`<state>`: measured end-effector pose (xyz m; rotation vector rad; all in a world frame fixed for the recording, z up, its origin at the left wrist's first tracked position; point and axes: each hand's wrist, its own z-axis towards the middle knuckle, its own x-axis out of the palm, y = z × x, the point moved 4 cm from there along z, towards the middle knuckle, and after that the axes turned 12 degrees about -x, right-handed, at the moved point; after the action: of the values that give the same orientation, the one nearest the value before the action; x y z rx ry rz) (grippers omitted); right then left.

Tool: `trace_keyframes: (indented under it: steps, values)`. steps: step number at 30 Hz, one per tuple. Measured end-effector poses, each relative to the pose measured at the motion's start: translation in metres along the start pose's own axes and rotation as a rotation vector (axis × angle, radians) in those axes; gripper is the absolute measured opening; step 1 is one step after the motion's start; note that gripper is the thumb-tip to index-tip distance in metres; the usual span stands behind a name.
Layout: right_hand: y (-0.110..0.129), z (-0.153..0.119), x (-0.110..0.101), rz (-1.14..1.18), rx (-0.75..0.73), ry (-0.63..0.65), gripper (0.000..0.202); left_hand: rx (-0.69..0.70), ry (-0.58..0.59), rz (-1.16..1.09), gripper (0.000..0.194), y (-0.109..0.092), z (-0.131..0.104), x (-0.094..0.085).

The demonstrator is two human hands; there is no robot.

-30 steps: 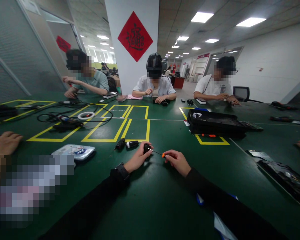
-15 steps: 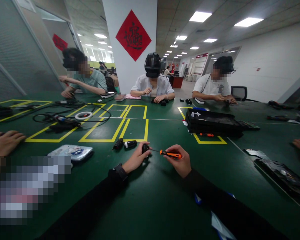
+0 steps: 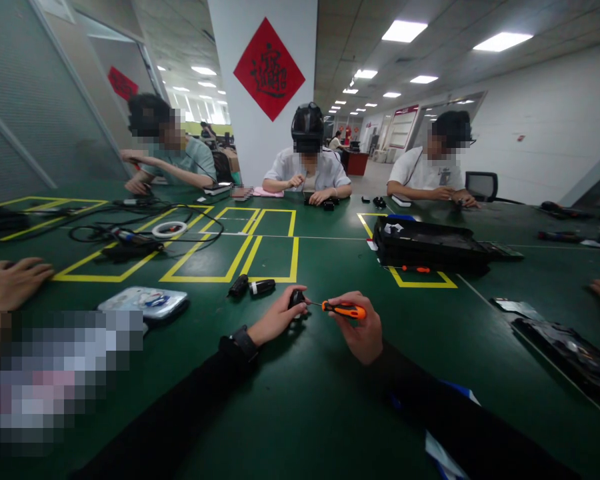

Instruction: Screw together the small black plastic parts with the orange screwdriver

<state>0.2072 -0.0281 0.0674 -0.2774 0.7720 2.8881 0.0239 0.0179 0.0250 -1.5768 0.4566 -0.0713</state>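
Note:
In the middle of the head view, my left hand is closed around a small black part; its exact kind I cannot make out. From the right, my right hand grips an orange and black screwdriver by the handle. The thin shaft points left at the black part, and its tip lies at or very near that part; contact I cannot tell. Two more small black pieces lie just beyond my left hand: a dark one and one with a white band.
A long black housing rests at the back right, with an orange screwdriver before it. An opened black device lies far right. Cables sprawl at the left, beyond a clear case. Co-workers sit around the green table.
The screwdriver's tip and the black part are closer together, and the part is turned a little in my left hand. The whole view has shifted slightly.

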Motion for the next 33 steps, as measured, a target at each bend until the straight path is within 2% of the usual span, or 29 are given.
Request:
trace_keyframes:
  steps: [4, 13, 16, 20, 23, 26, 30, 33]
  values:
    - [0.002, 0.0, 0.0, -0.006, 0.004, 0.006, 0.029, -0.005, 0.003, 0.007, 0.041, -0.001, -0.001, 0.001]
    - [-0.002, 0.0, 0.001, 0.018, 0.076, 0.009, 0.018, 0.008, -0.02, 0.037, 0.038, -0.001, 0.0, -0.001]
    - [-0.006, 0.0, -0.002, -0.044, 0.11, 0.006, 0.018, 0.07, -0.094, 0.09, 0.031, -0.004, -0.001, -0.004]
    - [-0.018, -0.001, -0.006, -0.154, 0.241, 0.045, 0.022, 0.148, -0.195, 0.175, 0.022, -0.007, -0.002, -0.009]
    - [-0.028, -0.003, -0.005, -0.164, 0.335, 0.117, 0.027, 0.139, -0.23, 0.13, 0.022, -0.004, -0.001, -0.01]
    - [-0.037, -0.006, -0.002, -0.183, 0.389, 0.265, 0.028, 0.095, -0.237, 0.084, 0.026, 0.0, 0.001, -0.01]
    - [-0.043, -0.008, 0.003, -0.24, 0.356, 0.477, 0.029, 0.02, -0.193, 0.059, 0.035, 0.003, 0.002, -0.008]
    - [-0.043, -0.008, 0.006, -0.278, 0.308, 0.533, 0.033, -0.004, -0.18, 0.044, 0.035, 0.004, 0.003, -0.008]
